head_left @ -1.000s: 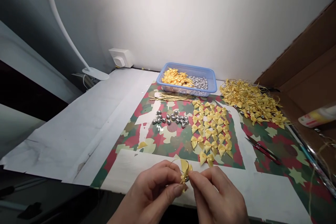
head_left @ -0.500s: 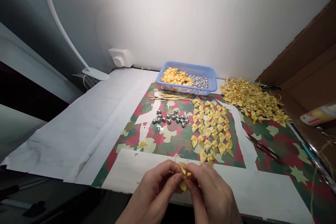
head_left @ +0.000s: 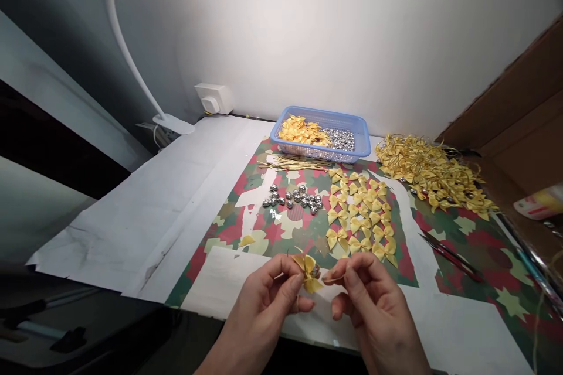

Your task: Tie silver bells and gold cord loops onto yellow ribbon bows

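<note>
My left hand (head_left: 270,302) pinches a yellow ribbon bow (head_left: 310,282) between thumb and forefinger, above the white paper near the table's front edge. A small shiny round piece (head_left: 315,271) shows at the bow's right side, too small to make out fully. Just to the right, my right hand (head_left: 378,304) has thumb and forefinger closed on a thin gold cord (head_left: 336,279) that runs toward the bow. Beyond the hands, yellow bows (head_left: 360,225) lie in columns. Left of these is a loose cluster of silver jingle bells (head_left: 303,196).
A blue basket (head_left: 363,146) at the back holds yellow bows and silver bells. Gold cords (head_left: 299,163) lie before it. To the right are a heap of corded bows (head_left: 431,173) and red-handled snips (head_left: 453,256). A white lamp (head_left: 136,64) stands at left.
My right hand has drawn off the bow to the right and now holds the cord. The bow has turned in my left hand. The view has shifted slightly left.
</note>
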{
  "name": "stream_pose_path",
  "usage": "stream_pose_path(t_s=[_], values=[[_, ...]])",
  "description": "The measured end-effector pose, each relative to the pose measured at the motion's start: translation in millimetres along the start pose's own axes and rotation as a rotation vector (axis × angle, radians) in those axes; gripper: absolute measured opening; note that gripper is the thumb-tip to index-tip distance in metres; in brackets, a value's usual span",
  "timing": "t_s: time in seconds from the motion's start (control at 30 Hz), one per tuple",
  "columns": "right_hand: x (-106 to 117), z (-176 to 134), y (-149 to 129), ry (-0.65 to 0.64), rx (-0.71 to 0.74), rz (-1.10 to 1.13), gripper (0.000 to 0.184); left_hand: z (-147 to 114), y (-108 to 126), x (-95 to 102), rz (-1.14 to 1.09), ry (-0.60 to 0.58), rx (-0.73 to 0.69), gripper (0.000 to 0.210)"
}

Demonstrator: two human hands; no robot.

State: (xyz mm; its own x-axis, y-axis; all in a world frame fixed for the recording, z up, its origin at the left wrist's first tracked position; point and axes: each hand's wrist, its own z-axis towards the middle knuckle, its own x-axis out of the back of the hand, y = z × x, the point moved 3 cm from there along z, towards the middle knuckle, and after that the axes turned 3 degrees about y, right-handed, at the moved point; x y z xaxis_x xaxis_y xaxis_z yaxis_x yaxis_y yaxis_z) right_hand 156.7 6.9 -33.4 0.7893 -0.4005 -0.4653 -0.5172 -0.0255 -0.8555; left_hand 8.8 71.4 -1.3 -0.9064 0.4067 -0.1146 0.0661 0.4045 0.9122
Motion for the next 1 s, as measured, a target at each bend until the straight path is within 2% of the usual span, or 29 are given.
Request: stream_pose_path(t_s=[0.1, 0.3, 0.53, 0.7, 0.77, 0.83, 0.93, 1.0], values=[[-0.6, 4.9, 1.1, -0.031, -0.035, 0.052, 0.019, -0.4, 5.1, -1.0, -0.015, 0.01, -0.041, 0.029], [-8.2, 4.3, 3.8, 0.032, -0.046, -0.189, 0.033, -2.5, 8.0, 2.4, -0.001, 0.022, -0.035, 0.032], [-21.2, -1.4, 12.5, -0.169, -0.263, 0.107, 0.033, -4.1, 10.9, 2.5, 0.054, 0.036, -0.087, 0.03], [-23.4, -2.8, 17.6, -0.114, -0.301, 0.25, 0.035, -3.3, 11.2, 0.7, -0.001, 0.025, -0.062, 0.03], [-22.5, -4.3, 16.9, -0.086, -0.27, 0.239, 0.035, -2.5, 10.0, 3.7, 0.054, 0.048, -0.083, 0.029], [-21.2, -5.7, 13.4, -0.043, -0.18, 0.147, 0.03, -2.2, 7.7, 6.2, 0.136, 0.06, -0.125, 0.028], [-20.6, -6.6, 0.8, 0.002, 0.146, -0.243, 0.018, -4.0, 3.3, 6.7, 0.248, 0.035, -0.211, 0.027], [-20.0, -5.4, -8.6, 0.004, 0.365, -0.509, 0.017, -7.1, 0.4, 6.4, 0.308, 0.007, -0.239, 0.027]])
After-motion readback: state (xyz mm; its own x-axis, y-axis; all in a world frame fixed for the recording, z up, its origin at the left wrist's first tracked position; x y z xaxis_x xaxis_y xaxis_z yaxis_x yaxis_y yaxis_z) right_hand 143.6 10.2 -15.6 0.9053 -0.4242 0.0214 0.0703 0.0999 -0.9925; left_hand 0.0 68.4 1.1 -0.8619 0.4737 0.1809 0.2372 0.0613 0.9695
